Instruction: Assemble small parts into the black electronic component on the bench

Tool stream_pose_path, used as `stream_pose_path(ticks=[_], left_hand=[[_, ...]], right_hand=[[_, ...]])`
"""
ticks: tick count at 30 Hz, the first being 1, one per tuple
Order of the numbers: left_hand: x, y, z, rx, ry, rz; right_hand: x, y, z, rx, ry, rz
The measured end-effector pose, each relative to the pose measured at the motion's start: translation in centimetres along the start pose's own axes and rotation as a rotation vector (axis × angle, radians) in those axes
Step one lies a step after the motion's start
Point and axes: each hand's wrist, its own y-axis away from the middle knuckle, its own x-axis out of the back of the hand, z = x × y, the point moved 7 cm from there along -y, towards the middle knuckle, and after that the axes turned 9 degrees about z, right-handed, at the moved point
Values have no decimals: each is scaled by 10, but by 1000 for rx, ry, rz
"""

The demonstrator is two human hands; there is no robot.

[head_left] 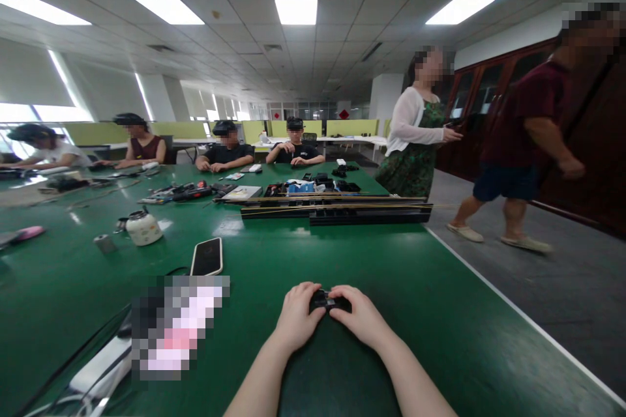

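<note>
Both my hands meet over the green tabletop (254,352), around a small black object (323,300) with a lighter grey part near its middle. My left hand (297,318) grips its left side, fingers curled over the far edge and thumb at the near edge. On the opposite side my right hand (360,316) holds it the same way, thumb and fingertips closed on it. My fingers cover much of the object, so its exact kind cannot be made out.
Left of my hands lie a phone (207,257), a white power strip (102,365) with cables, and a patterned jar (143,228). Long black rails (337,212) lie ahead, before piled tools and parts. Several people sit across the table; two persons walk along its right side.
</note>
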Motion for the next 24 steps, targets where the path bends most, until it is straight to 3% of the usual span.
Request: stream_pose_path(ticks=[7, 24], left_hand=[[1, 0, -1, 19, -27, -24], [2, -1, -3, 24, 8, 15]], right_hand=[[2, 0, 4, -66, -61, -25], [-1, -1, 6, -49, -23, -12]])
